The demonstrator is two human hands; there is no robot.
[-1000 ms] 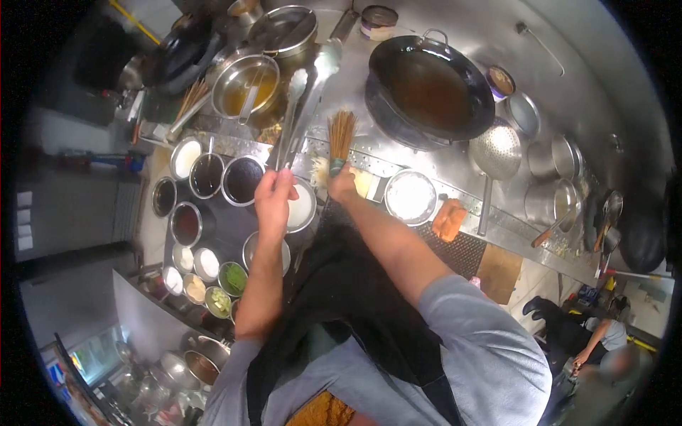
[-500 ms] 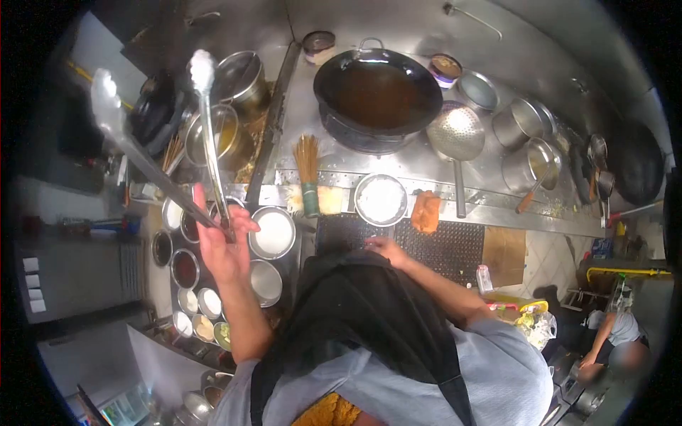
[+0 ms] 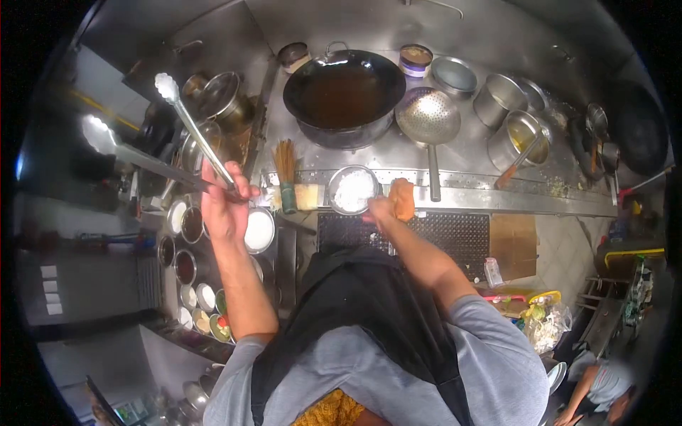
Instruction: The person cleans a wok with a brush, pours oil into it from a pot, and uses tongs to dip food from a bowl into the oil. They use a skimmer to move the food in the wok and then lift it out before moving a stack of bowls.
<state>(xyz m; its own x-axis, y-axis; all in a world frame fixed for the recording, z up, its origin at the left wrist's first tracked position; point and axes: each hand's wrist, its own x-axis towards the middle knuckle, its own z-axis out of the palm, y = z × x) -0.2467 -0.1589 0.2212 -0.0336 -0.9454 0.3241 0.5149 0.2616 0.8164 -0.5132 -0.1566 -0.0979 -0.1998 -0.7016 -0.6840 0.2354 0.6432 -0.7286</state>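
My left hand (image 3: 227, 202) is closed around the joined end of a pair of metal tongs (image 3: 195, 135). The tongs point up and away to the left, their two scalloped tips spread wide apart. At the front edge of the steel counter, my right hand (image 3: 381, 211) grips the near right rim of a round metal bowl (image 3: 342, 204). White contents (image 3: 355, 189) lie inside this bowl. Just right of that hand is a folded orange cloth (image 3: 403, 199). To the bowl's left lies a bamboo wok brush (image 3: 285, 174) with a green-wrapped handle.
A black wok (image 3: 344, 128) with brown liquid sits behind the bowl. Right of it are a perforated skimmer (image 3: 428, 135) and metal pots (image 3: 497, 106). Several ingredient containers (image 3: 186, 266) stand at my left. Another person (image 3: 593, 383) is at the lower right.
My right hand has moved up and forward to the bowl's rim. The left hand still holds the tongs, now angled further left. The whole view has shifted.
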